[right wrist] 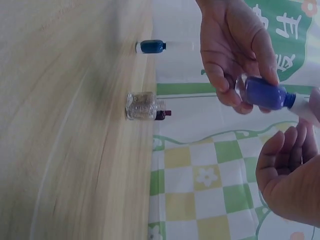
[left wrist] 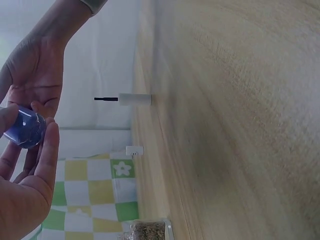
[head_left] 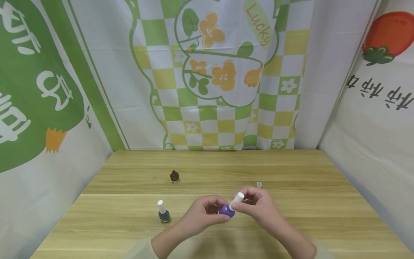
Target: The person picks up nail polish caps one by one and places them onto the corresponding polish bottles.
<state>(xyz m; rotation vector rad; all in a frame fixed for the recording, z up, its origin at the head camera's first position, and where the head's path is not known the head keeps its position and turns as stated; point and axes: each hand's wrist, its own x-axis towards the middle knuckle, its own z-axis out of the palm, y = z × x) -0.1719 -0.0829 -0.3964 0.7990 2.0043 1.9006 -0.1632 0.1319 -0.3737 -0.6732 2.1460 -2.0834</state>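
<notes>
While my left grip (head_left: pixel 204 213) curls around the purple bottle (head_left: pixel 225 211), my right grip (head_left: pixel 257 205) pinches its white cap (head_left: pixel 237 200).

Thumb meets fingers closely on both sides, and the bottle hangs tilted between my hands, above the worktop (head_left: pixel 300 226), its cap leaning to my right. Left of it, a capped blue bottle (head_left: pixel 164 216) stands upright; farther back stands a dark brown bottle (head_left: pixel 174 176), uncapped. A loose brush cap (head_left: pixel 259 185) stands just beyond my right grip.

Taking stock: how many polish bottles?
4: purple bottle in left hand; blue bottle, left; dark bottle, farther back; glittery bottle before it, right-wrist view. More may be hidden.
</notes>
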